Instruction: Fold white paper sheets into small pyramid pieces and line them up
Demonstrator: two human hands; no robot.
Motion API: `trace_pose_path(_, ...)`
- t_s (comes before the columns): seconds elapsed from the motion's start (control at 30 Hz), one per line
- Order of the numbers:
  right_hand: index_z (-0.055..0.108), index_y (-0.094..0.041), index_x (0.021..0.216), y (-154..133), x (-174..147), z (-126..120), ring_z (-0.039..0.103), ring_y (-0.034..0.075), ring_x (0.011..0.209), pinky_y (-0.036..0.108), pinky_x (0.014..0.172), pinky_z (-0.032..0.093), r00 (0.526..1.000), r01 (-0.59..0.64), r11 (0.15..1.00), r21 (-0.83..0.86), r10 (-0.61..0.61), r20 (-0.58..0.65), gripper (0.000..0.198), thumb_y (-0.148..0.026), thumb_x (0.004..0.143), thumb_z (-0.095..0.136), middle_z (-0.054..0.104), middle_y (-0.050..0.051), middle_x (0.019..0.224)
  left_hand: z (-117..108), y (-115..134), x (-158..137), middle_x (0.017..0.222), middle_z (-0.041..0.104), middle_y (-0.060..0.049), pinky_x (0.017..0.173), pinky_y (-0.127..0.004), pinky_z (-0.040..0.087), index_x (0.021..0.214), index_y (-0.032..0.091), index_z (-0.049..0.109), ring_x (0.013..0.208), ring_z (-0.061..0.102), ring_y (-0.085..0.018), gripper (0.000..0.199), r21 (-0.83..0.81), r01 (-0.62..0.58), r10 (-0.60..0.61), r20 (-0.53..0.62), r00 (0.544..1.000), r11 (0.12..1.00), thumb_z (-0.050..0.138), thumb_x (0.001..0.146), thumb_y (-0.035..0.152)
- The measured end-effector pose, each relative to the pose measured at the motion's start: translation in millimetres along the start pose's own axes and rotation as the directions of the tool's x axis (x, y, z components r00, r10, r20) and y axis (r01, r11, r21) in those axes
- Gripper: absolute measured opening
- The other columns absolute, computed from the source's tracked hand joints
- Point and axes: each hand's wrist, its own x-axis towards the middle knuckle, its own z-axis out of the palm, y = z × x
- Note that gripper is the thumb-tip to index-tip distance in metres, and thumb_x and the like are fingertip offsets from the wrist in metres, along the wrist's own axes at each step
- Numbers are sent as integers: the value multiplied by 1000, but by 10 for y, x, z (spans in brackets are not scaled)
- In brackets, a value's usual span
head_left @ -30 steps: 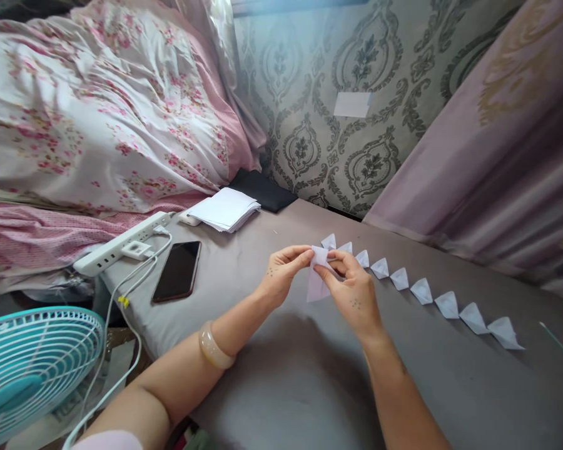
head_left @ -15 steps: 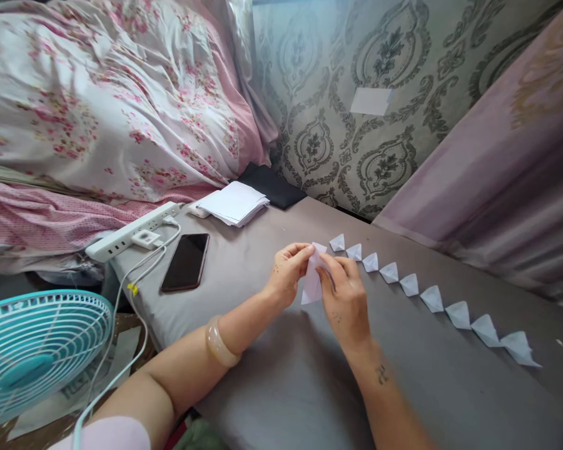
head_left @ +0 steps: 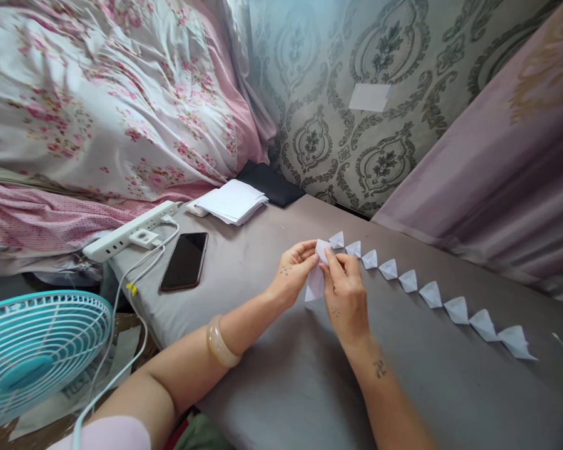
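Between my two hands is a narrow folded piece of white paper (head_left: pixel 314 285), held above the grey-covered surface (head_left: pixel 253 375). My left hand (head_left: pixel 293 274) pinches its left edge, thumb on the near face. From the right, my right hand (head_left: pixel 346 289) grips the upper part between thumb and fingers. Just beyond my right hand a slanting row of several folded white paper pieces (head_left: pixel 408 281) runs toward the lower right. A stack of white paper sheets (head_left: pixel 234 200) lies farther back on the left.
A black phone (head_left: pixel 184 262) lies left of my hands, beside a white power strip (head_left: pixel 130 231) with cables. Behind the paper stack is a flat black item (head_left: pixel 274 184). A turquoise fan (head_left: pixel 37 362) stands at the lower left. Patterned wall (head_left: pixel 309 81) and pink curtain (head_left: pixel 492 162) border the far side.
Both hands have shifted slightly with the paper. My left thumb now lies across its middle, and my right fingers have moved up near its top edge.
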Motion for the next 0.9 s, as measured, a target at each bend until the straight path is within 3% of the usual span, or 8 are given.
trace_pose_path(0.2, 61, -13, 126, -19, -19, -7, 62, 20, 88, 33, 72, 55, 1000, -20, 999, -45, 22, 23, 35, -23, 98, 43, 62, 11, 95, -1, -3, 6, 97, 73, -9, 92, -32, 45, 101, 13, 68, 93, 66, -18, 36, 29, -18, 19, -21, 1000, 999, 78, 69, 25)
trace_pose_path(0.4, 64, -10, 121, -51, 5, -30, 62, 20, 88, 33, 76, 54, 997, -74, 997, 20, 74, 19, 34, -24, 97, 44, 62, 11, 95, -4, 8, 9, 101, 74, -10, 97, -35, 45, 102, 14, 69, 100, 66, -20, 35, 69, -34, 36, -23, 999, 997, 78, 69, 24)
trace_pose_path(0.73, 72, -15, 94, -46, 60, -91, 64, 17, 81, 29, 73, 51, 974, -190, 979, 67, 197, -112, 22, -27, 93, 54, 69, 8, 90, 43, -53, -66, 109, 73, -10, 104, -40, 43, 105, 15, 71, 112, 63, -25, 34, 175, -46, 42, 29, 999, 983, 74, 74, 27)
trace_pose_path(0.9, 72, -15, 101, -57, 46, -87, 65, 19, 79, 30, 72, 49, 975, -201, 980, -1, 200, -99, 23, -25, 94, 52, 72, 7, 86, 39, -87, -71, 111, 72, -10, 106, -40, 43, 105, 15, 71, 114, 63, -25, 31, 200, -55, 49, 32, 998, 978, 72, 75, 25)
